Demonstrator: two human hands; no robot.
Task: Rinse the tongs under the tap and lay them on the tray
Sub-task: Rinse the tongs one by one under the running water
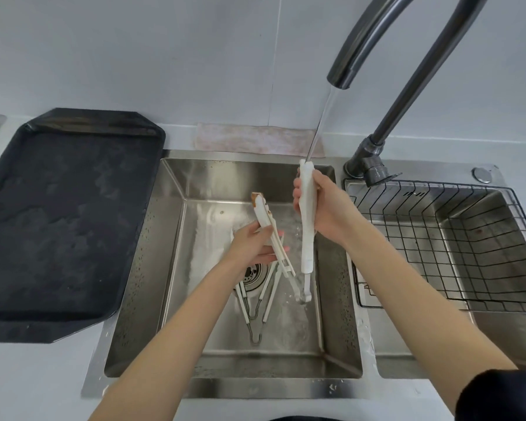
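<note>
My right hand (325,208) grips a white pair of tongs (306,235) upright over the left sink basin (176,238), its top end under the running water from the dark tap (343,75). My left hand (252,244) holds a second white pair of tongs (271,229) with brown stains at its upper end, tilted over the drain. More white tongs (260,302) lie on the basin floor near the drain. The black tray (58,220) sits on the counter to the left of the sink, wet and with nothing on it.
A wire rack (456,238) sits in the right basin. A pinkish cloth (255,141) lies along the wall behind the sink. The tap's base (368,165) stands between the two basins. Water drops dot the sink rim.
</note>
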